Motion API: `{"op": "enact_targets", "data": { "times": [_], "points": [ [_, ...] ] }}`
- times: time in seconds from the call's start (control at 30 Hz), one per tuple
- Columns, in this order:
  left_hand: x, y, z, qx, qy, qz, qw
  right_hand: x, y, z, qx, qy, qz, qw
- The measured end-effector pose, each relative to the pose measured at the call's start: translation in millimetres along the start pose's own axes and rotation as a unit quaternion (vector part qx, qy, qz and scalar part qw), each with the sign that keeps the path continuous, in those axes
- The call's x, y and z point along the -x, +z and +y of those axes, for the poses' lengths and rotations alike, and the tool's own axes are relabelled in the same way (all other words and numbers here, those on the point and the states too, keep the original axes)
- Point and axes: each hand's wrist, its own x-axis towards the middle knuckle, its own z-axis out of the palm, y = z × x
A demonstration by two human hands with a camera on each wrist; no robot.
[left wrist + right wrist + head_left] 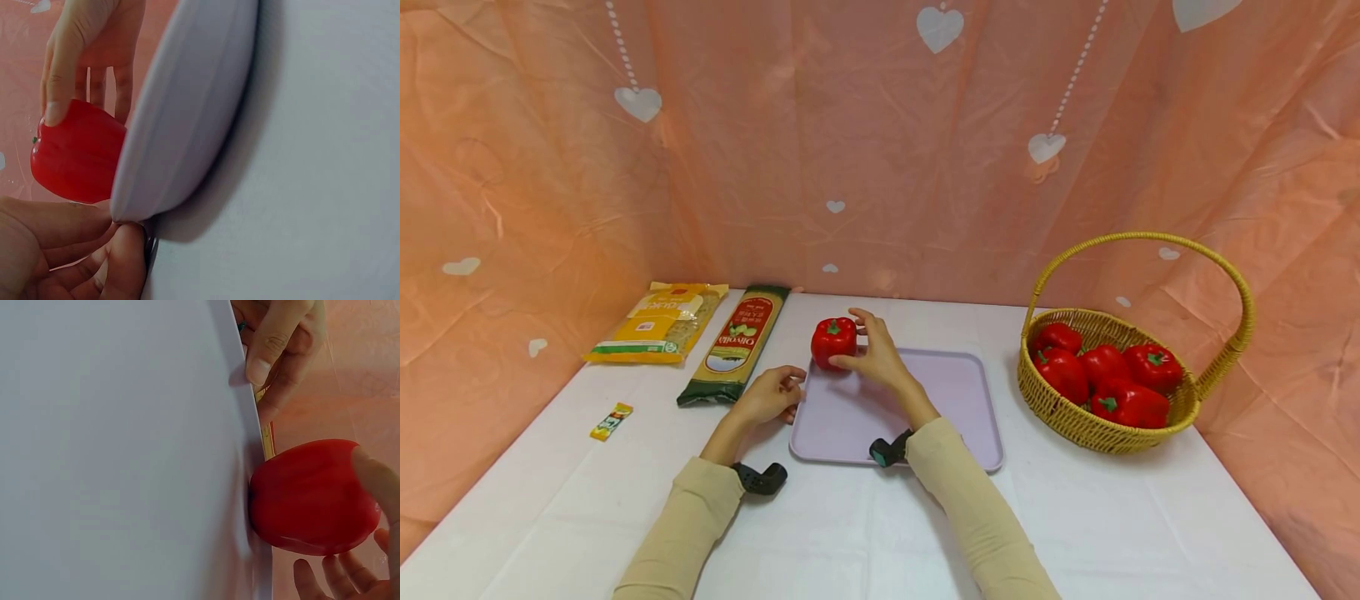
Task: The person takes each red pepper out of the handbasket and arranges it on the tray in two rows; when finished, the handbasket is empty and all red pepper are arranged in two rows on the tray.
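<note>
- Loosely, the right hand (pixel 880 358) holds the upright pepper (pixel 832 342) between thumb and fingers at the far left corner of the tray (pixel 951 408).
- Left hand (pixel 767 395) pinches the tray's left edge; a steady hold should prevent slipping.
- Best seat the pepper flat before spreading the fingers, lest it tip.

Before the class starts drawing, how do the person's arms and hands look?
The left sleeve and right sleeve are plain beige. At the wrists sit a stubby black left camera and a black right camera with a green patch. No cables show. The left hand and right hand wear no gloves.
</note>
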Motion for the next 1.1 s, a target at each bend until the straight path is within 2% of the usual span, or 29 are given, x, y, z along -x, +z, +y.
{"op": "enact_targets", "data": {
  "times": [0.23, 0.53, 0.77, 0.93, 1.1],
  "points": [
    [-1.9, -0.4, -1.3, -0.006, -0.006, 0.002, 1.0, -0.7, -6.9, -5.8, -0.018, -0.006, 0.0, 0.9998],
    [-0.9, 0.5, -0.6, 0.008, -0.013, 0.002, 0.9999, 4.1, -25.8, -14.8, 0.002, -0.017, 0.01, 0.9998],
    [-0.5, 0.5, -0.4, 0.015, -0.008, 0.0, 0.9999, 11.4, -52.5, -15.3, -0.005, -0.074, 0.028, 0.9968],
    [0.4, -0.4, 0.4, 0.017, -0.008, 0.0, 0.9998, 21.9, -77.5, -18.4, -0.007, -0.122, 0.066, 0.9903],
    [0.8, -0.4, 0.7, 0.018, -0.005, -0.001, 0.9998, 42.4, -107.6, -41.7, -0.015, -0.166, 0.114, 0.9794]
  ]
}}
